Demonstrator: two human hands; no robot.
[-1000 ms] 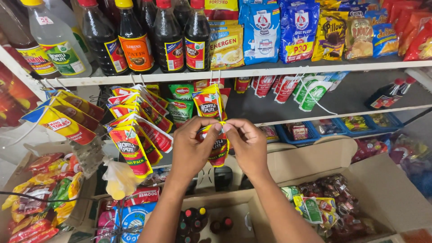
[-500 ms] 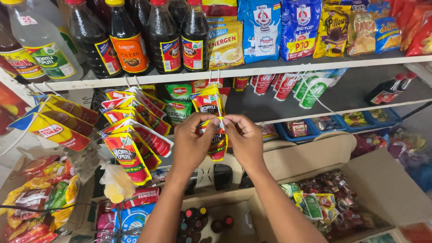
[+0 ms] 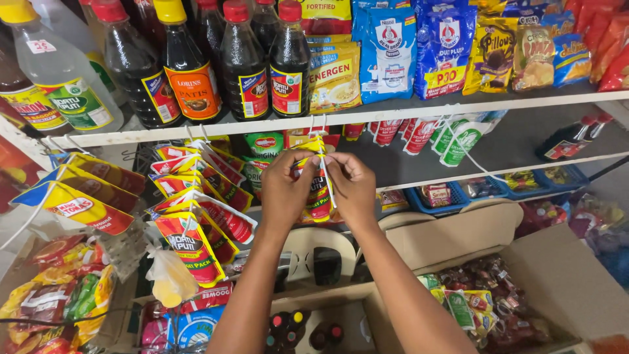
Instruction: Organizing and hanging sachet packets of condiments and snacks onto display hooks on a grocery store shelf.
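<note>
A red-and-yellow sachet pack [image 3: 318, 190] hangs from a white string [image 3: 325, 172] just under the edge of the upper shelf [image 3: 419, 108], and both hands work at its top. The left hand [image 3: 283, 189] covers the pack's left side, thumb and fingertips pressed together on the yellow upper edge. The right hand [image 3: 354, 187] sits just beside it on the other side, its thumb and forefinger pinching the string where it meets the pack, with the loose end trailing down between the two hands. The fingertips of both hands nearly touch above the pack.

To the left of the grip, a fanned cluster of similar red-and-yellow sachets [image 3: 196, 210] hangs from hooks, and further left are yellow sachets [image 3: 78, 196] on another string. A small clear bag of yellow contents [image 3: 169, 278] dangles below that cluster. Right above the grip, on the shelf, stand dark sauce bottles [image 3: 262, 65] with red caps; up and to the left is a clear vinegar bottle [image 3: 62, 78], up and to the right blue milk-powder pouches [image 3: 419, 49] and snack bags [image 3: 517, 52]. To the right of the grip, red and green sachet strips [image 3: 432, 134] hang from the same shelf edge. Below the forearms is an open cardboard box [image 3: 524, 262] holding wrapped sweets, and a second box with small bottle caps showing [image 3: 301, 328].
</note>
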